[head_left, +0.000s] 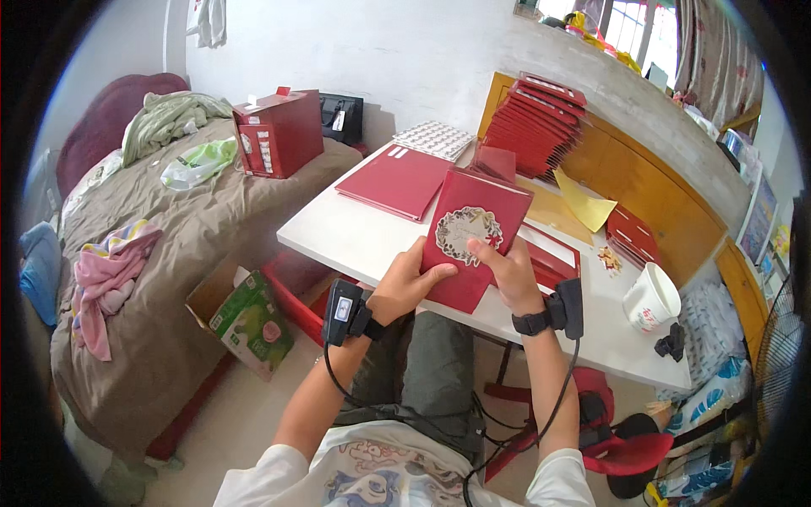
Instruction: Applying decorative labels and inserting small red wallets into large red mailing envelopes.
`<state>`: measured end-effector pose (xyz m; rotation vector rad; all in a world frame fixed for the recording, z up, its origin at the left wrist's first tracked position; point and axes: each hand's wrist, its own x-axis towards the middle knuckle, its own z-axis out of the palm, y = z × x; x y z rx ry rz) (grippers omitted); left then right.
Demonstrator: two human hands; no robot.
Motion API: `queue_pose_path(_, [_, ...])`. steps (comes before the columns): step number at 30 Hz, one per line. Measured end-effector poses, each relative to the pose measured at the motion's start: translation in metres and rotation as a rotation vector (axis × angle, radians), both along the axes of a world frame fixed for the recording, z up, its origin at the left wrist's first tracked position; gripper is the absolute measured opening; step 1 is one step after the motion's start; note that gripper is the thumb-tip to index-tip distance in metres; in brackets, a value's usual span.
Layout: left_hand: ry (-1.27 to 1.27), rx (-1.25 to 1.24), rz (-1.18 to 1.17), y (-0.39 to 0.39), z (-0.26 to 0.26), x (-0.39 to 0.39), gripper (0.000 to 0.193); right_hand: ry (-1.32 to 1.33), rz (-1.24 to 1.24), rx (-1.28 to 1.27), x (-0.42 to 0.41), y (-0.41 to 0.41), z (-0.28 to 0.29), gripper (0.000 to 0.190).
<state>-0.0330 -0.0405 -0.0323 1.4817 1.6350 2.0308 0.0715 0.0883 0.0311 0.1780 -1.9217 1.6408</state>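
Note:
Both my hands hold a red paper folder or flat packet [472, 190] above the near edge of the white table [374, 237]. My left hand [405, 282] grips its lower left side, thumb across the front. With my right hand [510, 275] I hold the right side, and that thumb lies over the edge of a wreath-shaped label [456, 231]. The label bears writing and a printed leaf border with a red bow. Another red panel [466, 298] shows below the label between my hands; whether it belongs to the same piece is unclear.
Behind stand a tall pile of red folders [535, 127], flat red sheets [399, 180] and a patterned sheet stack [434, 139]. To the right are yellow paper [586, 203], red pieces [630, 234] and a white paper tub [649, 298]. A bed [209, 209] with a red box [288, 136] lies left.

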Motion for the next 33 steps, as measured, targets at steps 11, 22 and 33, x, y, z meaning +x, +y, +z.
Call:
queue_pose_path(11, [0.154, -0.381, 0.203, 0.048, 0.050, 0.023, 0.044, 0.275, -0.596, 0.036, 0.112, 0.039, 0.021, 0.019])
queue_pose_path(22, [1.053, -0.407, -0.078, 0.143, 0.021, 0.034, 0.058, 0.549, -1.165, 0.019, 0.217, 0.096, 0.030, 0.031])
queue_pose_path(33, [1.188, -0.581, 0.180, 0.136, 0.044, 0.039, 0.048, 0.474, -1.132, -0.037, 0.188, 0.101, 0.005, 0.025])
